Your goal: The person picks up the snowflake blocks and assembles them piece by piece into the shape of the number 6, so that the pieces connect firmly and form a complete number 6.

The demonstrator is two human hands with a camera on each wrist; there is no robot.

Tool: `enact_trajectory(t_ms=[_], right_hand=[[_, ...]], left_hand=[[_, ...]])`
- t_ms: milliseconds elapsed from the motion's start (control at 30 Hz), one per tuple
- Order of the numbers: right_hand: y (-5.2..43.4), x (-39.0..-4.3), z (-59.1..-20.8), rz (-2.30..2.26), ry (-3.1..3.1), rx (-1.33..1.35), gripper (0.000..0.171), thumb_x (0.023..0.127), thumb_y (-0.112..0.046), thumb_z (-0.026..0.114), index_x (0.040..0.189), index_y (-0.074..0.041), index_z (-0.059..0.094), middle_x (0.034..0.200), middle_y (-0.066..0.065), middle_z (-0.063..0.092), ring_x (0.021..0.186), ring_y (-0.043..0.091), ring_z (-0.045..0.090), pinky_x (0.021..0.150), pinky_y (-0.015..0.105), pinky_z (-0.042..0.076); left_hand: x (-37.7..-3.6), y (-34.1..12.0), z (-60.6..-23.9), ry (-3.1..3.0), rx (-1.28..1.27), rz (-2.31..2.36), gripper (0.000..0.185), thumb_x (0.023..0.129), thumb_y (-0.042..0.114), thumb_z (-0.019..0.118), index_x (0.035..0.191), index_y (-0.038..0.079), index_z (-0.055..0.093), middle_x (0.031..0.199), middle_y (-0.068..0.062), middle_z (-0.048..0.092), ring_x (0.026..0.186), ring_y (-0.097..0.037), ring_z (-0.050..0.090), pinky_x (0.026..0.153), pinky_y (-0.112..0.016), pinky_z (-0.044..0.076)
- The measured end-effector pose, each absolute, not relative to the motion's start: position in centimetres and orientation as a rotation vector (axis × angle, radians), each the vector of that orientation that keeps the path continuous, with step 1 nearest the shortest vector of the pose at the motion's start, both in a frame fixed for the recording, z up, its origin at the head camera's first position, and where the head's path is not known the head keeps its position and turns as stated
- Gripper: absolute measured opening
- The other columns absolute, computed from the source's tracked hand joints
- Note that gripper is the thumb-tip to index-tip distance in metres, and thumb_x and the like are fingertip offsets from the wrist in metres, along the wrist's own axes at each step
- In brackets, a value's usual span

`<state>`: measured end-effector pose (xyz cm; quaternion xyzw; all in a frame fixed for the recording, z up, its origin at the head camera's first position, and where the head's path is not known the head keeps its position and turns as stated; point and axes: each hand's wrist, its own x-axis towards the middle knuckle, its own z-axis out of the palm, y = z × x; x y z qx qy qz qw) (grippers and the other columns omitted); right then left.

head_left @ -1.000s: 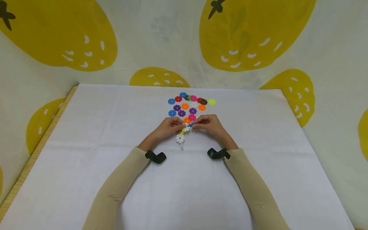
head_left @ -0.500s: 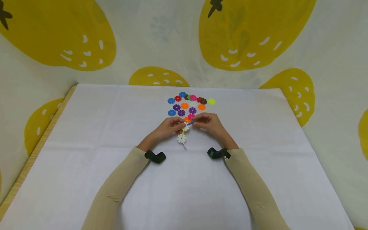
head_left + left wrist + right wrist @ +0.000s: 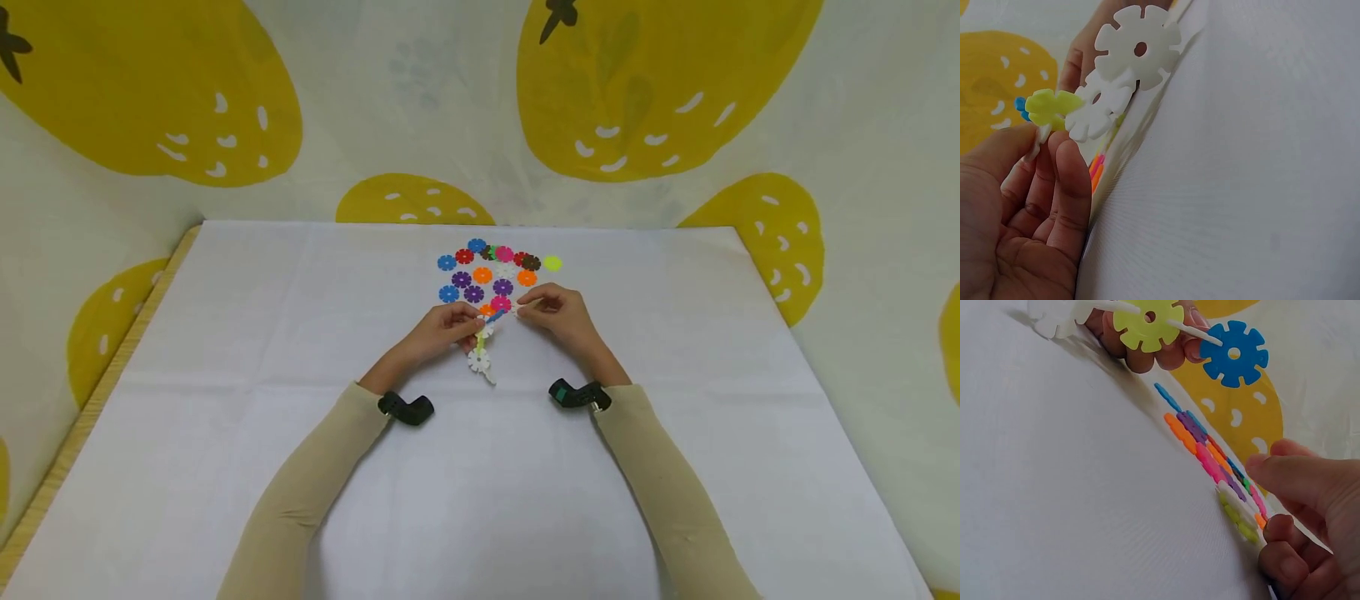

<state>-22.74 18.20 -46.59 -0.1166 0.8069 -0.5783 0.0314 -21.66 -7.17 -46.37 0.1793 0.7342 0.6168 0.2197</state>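
Above the tabletop [image 3: 225, 417], left hand [image 3: 442, 327] pinching a snowflake-disc chain [image 3: 480, 346]; right hand [image 3: 558, 315] just beside, fingers loose, holding nothing. Could unclip at a slot if twisted.

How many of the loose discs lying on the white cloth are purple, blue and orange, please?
purple discs: 3
blue discs: 3
orange discs: 3
Total: 9
Not counted: the disc chain that the left hand holds.
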Motion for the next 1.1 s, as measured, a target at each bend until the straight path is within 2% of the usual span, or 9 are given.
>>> enact_trajectory(t_ms=[167, 400, 667, 967, 1100], right_hand=[[18.38, -22.82, -46.45, -1.655, 2.568, -0.230, 0.032, 0.085, -0.016, 0.077, 0.112, -0.001, 0.070, 0.111, 0.013, 0.059, 0.077, 0.015, 0.055, 0.069, 0.017, 0.045], [18.09, -22.91, -46.41, -1.495, 2.643, -0.180, 0.033, 0.086, -0.019, 0.077, 0.113, -0.002, 0.071, 0.111, 0.015, 0.052, 0.082, 0.021, 0.049, 0.076, 0.028, 0.040], [17.73, -22.68, -46.31, -1.594, 2.615, -0.264, 0.029, 0.086, -0.013, 0.076, 0.110, 0.000, 0.065, 0.093, 0.012, 0.061, 0.069, 0.016, 0.050, 0.061, 0.018, 0.041], [17.51, -22.62, -46.33, -1.735, 2.547, -0.218, 0.025, 0.091, -0.012, 0.070, 0.110, 0.003, 0.065, 0.102, 0.016, 0.065, 0.079, 0.012, 0.058, 0.072, 0.014, 0.049], [17.42, -22.68, -46.19, -1.821, 2.435, -0.140, 0.027, 0.091, -0.012, 0.069, 0.112, 0.003, 0.064, 0.100, 0.013, 0.065, 0.075, 0.009, 0.059, 0.068, 0.015, 0.051]], left_hand=[[-21.61, -7.20, -46.42, 2.031, 0.512, 1.711, 0.022, 0.100, 0.011, 0.056, 0.113, -0.006, 0.057, 0.083, -0.007, 0.064, 0.069, -0.014, 0.061, 0.068, -0.021, 0.054], [-21.67, -7.16, -46.59, 2.013, 0.514, 1.720, 0.023, 0.100, 0.011, 0.055, 0.114, -0.007, 0.057, 0.083, -0.007, 0.064, 0.070, -0.014, 0.061, 0.069, -0.021, 0.054], [-21.69, -7.23, -46.60, 2.019, 0.517, 1.719, 0.023, 0.101, 0.008, 0.053, 0.116, -0.009, 0.056, 0.086, -0.009, 0.065, 0.072, -0.013, 0.062, 0.072, -0.020, 0.054], [-21.64, -7.19, -46.55, 2.040, 0.480, 1.707, 0.024, 0.100, 0.009, 0.055, 0.116, -0.009, 0.056, 0.088, -0.012, 0.067, 0.073, -0.013, 0.063, 0.074, -0.021, 0.055], [-21.70, -7.13, -46.54, 2.033, 0.481, 1.720, 0.024, 0.100, 0.009, 0.055, 0.116, -0.009, 0.056, 0.086, -0.010, 0.066, 0.072, -0.013, 0.063, 0.072, -0.021, 0.054]])
